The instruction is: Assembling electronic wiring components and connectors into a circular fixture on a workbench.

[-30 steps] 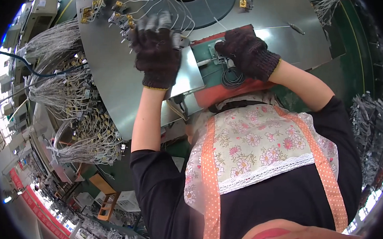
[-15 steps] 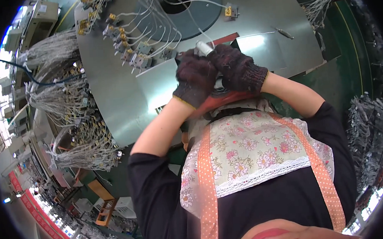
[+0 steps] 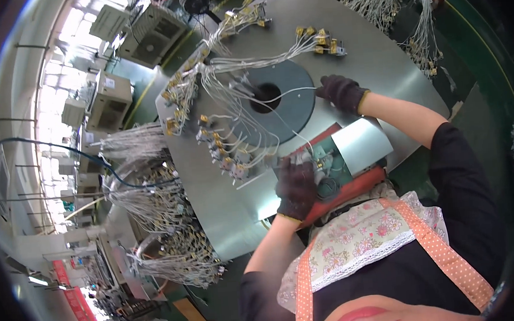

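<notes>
Left hand (image 3: 297,187): dark knit glove, blurred, fingertips over the left side of a small metal fixture (image 3: 326,161) on the near part of the tabletop (image 3: 389,64). Cannot tell whether it grips anything. A thin white cable (image 3: 293,130) comes down to those fingertips.

Right hand (image 3: 342,92): same glove, farther off and to the right, fingers drawn narrow. They meet the end of another white cable (image 3: 291,91); that end is hidden, so grip uncertain.

Just near of the fixture, a dark coil of cord (image 3: 329,188); to its right, a bright bent metal sheet (image 3: 362,145).

Beyond: grey-blue disc (image 3: 304,111) with a dark central hole, white cables crossing it. Left of it, a row of connectors (image 3: 224,156); past it, yellow-ended connectors (image 3: 323,40). Left of the tabletop, hanging cable bundles (image 3: 141,194).

Step, as judged: left at the fixture, right reaching to a cable. Next move seems to call for a light fingertip pinch, keeping that cable clear of its neighbours.
</notes>
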A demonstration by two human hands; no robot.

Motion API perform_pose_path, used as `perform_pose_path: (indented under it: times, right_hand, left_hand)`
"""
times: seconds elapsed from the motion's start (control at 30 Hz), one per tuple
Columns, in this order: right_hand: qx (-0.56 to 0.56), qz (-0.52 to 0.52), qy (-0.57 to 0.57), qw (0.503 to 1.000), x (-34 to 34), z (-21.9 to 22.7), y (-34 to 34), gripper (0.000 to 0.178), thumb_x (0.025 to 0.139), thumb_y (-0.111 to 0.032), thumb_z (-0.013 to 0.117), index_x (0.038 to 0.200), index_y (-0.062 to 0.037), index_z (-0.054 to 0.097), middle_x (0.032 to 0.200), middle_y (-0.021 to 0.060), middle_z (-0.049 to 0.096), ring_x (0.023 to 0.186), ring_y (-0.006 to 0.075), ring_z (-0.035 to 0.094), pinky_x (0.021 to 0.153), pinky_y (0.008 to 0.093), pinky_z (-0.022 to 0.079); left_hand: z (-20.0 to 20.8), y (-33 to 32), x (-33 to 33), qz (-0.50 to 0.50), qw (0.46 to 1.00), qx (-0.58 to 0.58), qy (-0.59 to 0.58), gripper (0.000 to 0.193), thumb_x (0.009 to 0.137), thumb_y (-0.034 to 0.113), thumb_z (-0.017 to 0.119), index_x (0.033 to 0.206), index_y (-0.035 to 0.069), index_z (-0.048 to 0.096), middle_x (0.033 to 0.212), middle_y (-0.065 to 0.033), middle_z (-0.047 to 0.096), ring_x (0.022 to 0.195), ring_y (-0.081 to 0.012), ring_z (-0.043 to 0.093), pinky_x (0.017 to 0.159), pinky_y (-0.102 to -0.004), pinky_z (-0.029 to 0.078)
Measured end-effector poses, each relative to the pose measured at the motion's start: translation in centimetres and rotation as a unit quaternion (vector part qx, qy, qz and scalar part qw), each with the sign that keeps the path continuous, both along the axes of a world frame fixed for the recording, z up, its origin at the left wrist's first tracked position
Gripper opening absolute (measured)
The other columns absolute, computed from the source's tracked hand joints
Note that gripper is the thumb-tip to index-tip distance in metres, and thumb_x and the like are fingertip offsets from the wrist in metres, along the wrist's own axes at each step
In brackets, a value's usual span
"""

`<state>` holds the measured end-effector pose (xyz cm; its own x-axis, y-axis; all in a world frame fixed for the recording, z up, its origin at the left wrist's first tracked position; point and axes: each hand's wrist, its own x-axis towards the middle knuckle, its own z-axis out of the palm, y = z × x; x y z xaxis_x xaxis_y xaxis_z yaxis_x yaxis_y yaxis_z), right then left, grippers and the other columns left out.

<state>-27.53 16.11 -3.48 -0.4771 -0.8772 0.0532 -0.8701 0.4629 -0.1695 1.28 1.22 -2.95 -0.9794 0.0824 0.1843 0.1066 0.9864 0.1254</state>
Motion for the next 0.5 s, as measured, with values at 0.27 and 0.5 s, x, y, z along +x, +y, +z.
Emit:
perform_pose_path:
  times: [0.27, 0.5]
  right_hand:
    - [-0.243, 0.031, 0.051, 0.968, 3.8, 9.0, 6.5, 0.033, 0.099, -0.020, 0.060, 0.130, -0.0095, 0.062, 0.120, 0.0212, 0.064, 0.108, 0.0366, 0.066, 0.086, 0.0395, 0.056]
    - [-0.325, -0.147, -0.599, 0.717, 8.8, 9.6, 5.5, 0.035, 0.102, -0.032, 0.064, 0.124, -0.0061, 0.057, 0.085, 0.0048, 0.063, 0.056, 0.0126, 0.059, 0.055, 0.0303, 0.055]
  left_hand:
    - [-0.6, -0.8, 0.1, 0.029, 0.999, 0.033, 0.006, 0.046, 0.087, 0.041, 0.070, 0.112, 0.003, 0.068, 0.115, -0.0189, 0.068, 0.103, -0.0382, 0.064, 0.101, -0.0490, 0.046]
    - [2.4, -0.7, 0.1, -0.005, 0.999, -0.018, -0.037, 0.036, 0.091, 0.025, 0.064, 0.122, 0.006, 0.067, 0.116, -0.0197, 0.070, 0.114, -0.0452, 0.062, 0.099, -0.0512, 0.052]
